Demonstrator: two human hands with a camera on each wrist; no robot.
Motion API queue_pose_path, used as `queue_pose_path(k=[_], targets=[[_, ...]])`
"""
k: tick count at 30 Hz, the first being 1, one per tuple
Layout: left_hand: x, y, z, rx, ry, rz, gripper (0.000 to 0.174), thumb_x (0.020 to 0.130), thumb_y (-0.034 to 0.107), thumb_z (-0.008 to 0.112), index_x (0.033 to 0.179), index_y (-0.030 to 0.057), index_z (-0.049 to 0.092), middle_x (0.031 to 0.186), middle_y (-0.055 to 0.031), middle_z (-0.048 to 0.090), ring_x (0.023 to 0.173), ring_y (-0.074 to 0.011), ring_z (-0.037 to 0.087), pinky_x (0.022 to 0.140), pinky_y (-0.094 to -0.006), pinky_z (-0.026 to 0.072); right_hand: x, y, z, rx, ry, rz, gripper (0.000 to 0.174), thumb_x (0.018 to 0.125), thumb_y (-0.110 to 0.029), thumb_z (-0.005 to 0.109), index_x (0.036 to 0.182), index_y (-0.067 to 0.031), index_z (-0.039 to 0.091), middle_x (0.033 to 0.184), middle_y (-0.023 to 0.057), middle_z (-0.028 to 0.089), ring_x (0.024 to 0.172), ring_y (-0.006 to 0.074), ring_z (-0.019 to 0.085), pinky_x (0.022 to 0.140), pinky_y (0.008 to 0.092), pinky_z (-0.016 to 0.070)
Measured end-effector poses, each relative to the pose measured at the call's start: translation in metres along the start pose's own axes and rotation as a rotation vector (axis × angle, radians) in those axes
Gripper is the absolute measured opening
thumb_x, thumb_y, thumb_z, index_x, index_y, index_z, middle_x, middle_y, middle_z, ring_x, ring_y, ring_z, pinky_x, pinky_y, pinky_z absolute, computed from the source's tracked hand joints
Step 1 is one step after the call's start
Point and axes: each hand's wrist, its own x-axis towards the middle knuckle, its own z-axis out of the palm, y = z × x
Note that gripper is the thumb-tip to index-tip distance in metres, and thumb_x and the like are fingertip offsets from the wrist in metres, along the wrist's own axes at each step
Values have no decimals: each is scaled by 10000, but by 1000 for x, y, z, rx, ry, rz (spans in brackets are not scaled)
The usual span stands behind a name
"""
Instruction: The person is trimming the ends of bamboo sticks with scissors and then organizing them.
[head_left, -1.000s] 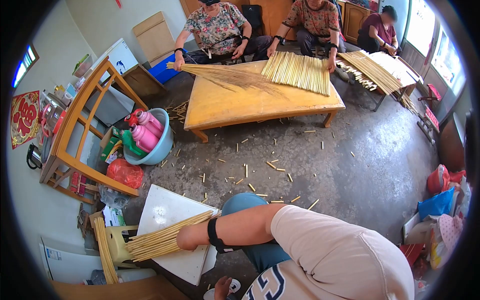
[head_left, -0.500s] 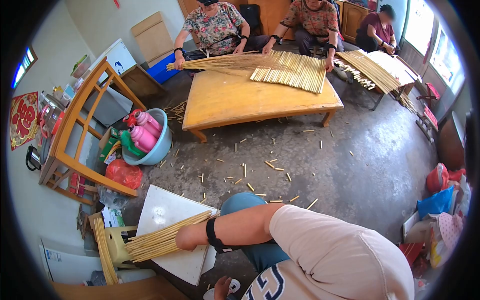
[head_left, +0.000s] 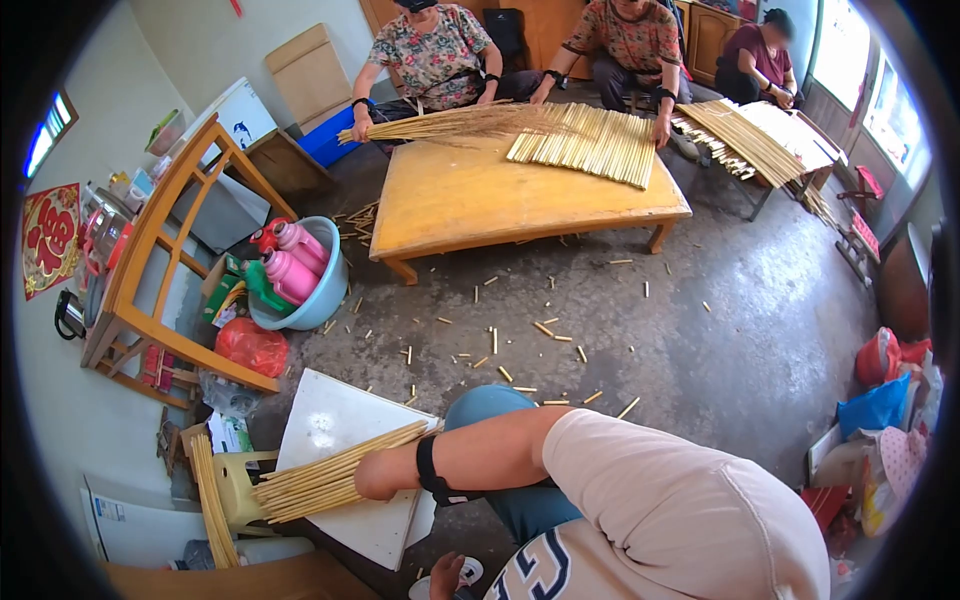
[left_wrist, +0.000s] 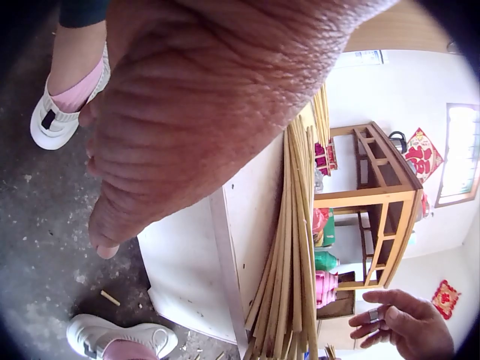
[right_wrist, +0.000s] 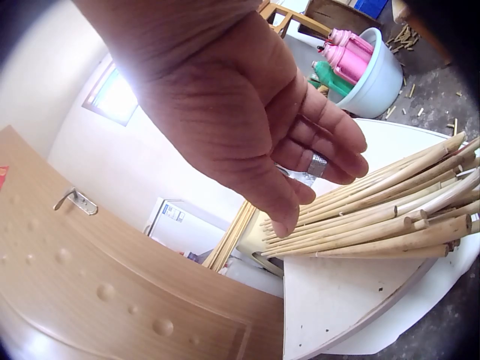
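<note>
My right hand, with a ring on one finger, hovers with relaxed fingers beside a spread of straw-coloured stalks. In the head view these stalks lie fanned across a white board, their near part overlapped by my right hand. Nothing shows between its fingers. Low in front of my body, my left hand hangs loosely, holding nothing visible. The left wrist view has this left hand close up, its palm side mostly hidden, with the stalks beyond it.
Another stalk bundle leans by a cream stool. A blue tub with pink flasks stands near a wooden frame. Cut stalk pieces litter the floor. Across it, people work at a low table with a stalk mat.
My hands and the stalks by me stay put. Across the room, the stalk mat has slid slightly left, and the brushy ends of the neighbouring bundle have swung back toward the table's far side.
</note>
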Motion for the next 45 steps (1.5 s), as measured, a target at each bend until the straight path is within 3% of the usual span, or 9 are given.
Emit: queue_pose_path(k=[12, 16, 18, 22, 27, 28, 32, 34, 45], targets=[[15, -45, 1, -350, 30, -84, 391, 798, 276, 643, 1070, -3, 614, 905, -94, 645, 736, -144, 592, 578, -265, 488, 5, -2, 3, -27, 10, -34, 171, 675, -230, 687, 730, -68, 697, 757, 125, 659, 740, 302, 628, 640, 410, 499], [-5, -17, -19, -425, 43, -66, 408, 802, 271, 641, 1108, 4, 594, 906, -66, 631, 741, -140, 581, 588, -266, 472, 0, -2, 0, -39, -35, -3, 168, 671, -227, 688, 732, -71, 698, 759, 122, 660, 738, 300, 628, 635, 407, 499], [-48, 45, -45, -482, 40, -100, 411, 873, 322, 559, 1182, 52, 544, 1180, -192, 553, 1081, -319, 520, 921, -366, 404, 1, 0, 2, -25, -37, 0, 161, 661, -221, 689, 732, -77, 699, 758, 121, 659, 737, 302, 628, 630, 405, 498], [-25, 4, -30, -576, 126, -108, 408, 833, 294, 607, 1143, 31, 568, 1002, -97, 589, 876, -197, 545, 728, -297, 430, -1, -6, 3, -16, -17, -15, 166, 644, -212, 693, 735, -72, 699, 762, 122, 658, 739, 302, 628, 627, 401, 497], [-11, -9, -38, -701, 160, -38, 383, 820, 177, 620, 1130, -39, 561, 1073, -140, 607, 986, -194, 562, 853, -305, 444, -14, 20, 41, 224, 642, -332, 105, 627, -143, 652, 654, -46, 620, 696, 145, 607, 689, 330, 586, 593, 418, 463], [-29, 68, -71, -670, 364, 79, 379, 824, 169, 625, 1130, -45, 559, 1091, -140, 604, 1023, -204, 554, 892, -310, 427, -18, 24, -10, 139, 53, -12, 132, 637, -140, 639, 700, -32, 598, 712, 157, 596, 698, 341, 577, 624, 418, 464], [-25, 35, -83, -714, 372, -29, 456, 823, 166, 636, 1211, -35, 502, 1181, -161, 557, 1087, -213, 529, 907, -324, 428, -31, -3, -62, 201, 94, 251, 253, 746, -219, 613, 930, -47, 641, 885, 168, 638, 827, 338, 611, 731, 408, 484], [-13, 33, -101, -517, 524, 63, 446, 819, 139, 630, 1215, -19, 501, 1167, -142, 564, 1101, -229, 516, 940, -332, 398, -38, 11, -65, 242, 692, 300, 272, 772, -223, 601, 963, -30, 611, 964, 181, 619, 883, 346, 593, 744, 413, 476], [53, 69, -149, 202, 836, 166, 716, 782, 205, 670, 1339, -14, 277, 1268, -210, 429, 1133, -284, 475, 897, -342, 422, -57, 23, -69, 305, 668, 508, 325, 814, -236, 596, 1040, -3, 576, 1028, 194, 593, 938, 357, 569, 800, 405, 464]])
